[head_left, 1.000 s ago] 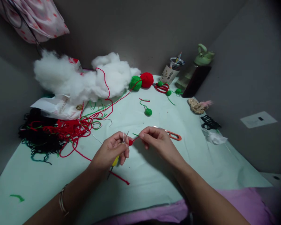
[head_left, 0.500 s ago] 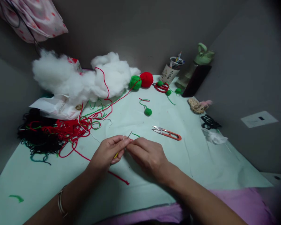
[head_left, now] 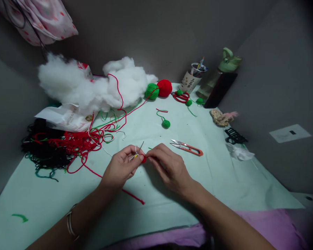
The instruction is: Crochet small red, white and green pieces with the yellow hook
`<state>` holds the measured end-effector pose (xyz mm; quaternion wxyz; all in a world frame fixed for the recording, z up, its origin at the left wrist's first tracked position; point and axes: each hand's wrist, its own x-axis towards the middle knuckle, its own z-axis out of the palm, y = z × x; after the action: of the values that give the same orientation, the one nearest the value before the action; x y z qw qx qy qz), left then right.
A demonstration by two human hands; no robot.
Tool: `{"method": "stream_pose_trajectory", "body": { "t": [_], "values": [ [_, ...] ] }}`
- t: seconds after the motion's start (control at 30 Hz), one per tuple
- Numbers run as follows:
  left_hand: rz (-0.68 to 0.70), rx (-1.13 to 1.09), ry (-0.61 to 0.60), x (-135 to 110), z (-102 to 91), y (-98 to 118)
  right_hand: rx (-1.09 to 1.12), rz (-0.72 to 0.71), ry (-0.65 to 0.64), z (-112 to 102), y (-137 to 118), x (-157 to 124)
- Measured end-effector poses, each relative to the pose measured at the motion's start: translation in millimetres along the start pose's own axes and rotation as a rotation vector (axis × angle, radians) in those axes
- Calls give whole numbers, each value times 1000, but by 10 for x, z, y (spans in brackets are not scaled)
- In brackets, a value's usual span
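Over the middle of the table my left hand (head_left: 120, 168) is closed round a crochet hook (head_left: 141, 147) with a yellow grip, its metal shaft pointing up and away. White yarn (head_left: 137, 151) loops at the fingers of that hand. A small red crocheted piece (head_left: 143, 159) shows at my left thumb tip. My right hand (head_left: 169, 166) pinches at the right edge of this red piece; the exact pinch point is partly hidden. Orange thread snips (head_left: 187, 147) lie to the right of my hands. A strand of red yarn (head_left: 133, 197) runs under my left wrist.
Tangled red yarn (head_left: 75, 142), black yarn (head_left: 44, 149) and white stuffing (head_left: 125, 83) lie at the left and back. Green (head_left: 151, 91) and red yarn balls (head_left: 164, 88), red-handled scissors (head_left: 181, 97), a pen cup (head_left: 190, 81) and a bottle (head_left: 214, 76) stand behind. A small green ball (head_left: 166, 124) lies mid-table.
My hands have parted slightly at the fingertips, so more of the red piece shows. The hook has shifted a little left, and my right fingers have risen and loosened their curl.
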<state>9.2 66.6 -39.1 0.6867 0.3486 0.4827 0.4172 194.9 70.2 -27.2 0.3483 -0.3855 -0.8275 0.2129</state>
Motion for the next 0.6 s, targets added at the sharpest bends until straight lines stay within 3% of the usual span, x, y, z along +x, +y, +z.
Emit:
{"method": "stream_pose_trajectory", "body": {
  "t": [0.3, 0.47, 0.6],
  "values": [
    [31, -16, -26, -5, 11, -31, 239, 307, 87, 42, 38, 17],
    [32, -29, -15, -6, 15, -8, 321, 352, 131, 65, 34, 16],
    [32, -48, -1, -3, 16, -16, 334, 342, 89, 58, 16, 38]
  ]
}}
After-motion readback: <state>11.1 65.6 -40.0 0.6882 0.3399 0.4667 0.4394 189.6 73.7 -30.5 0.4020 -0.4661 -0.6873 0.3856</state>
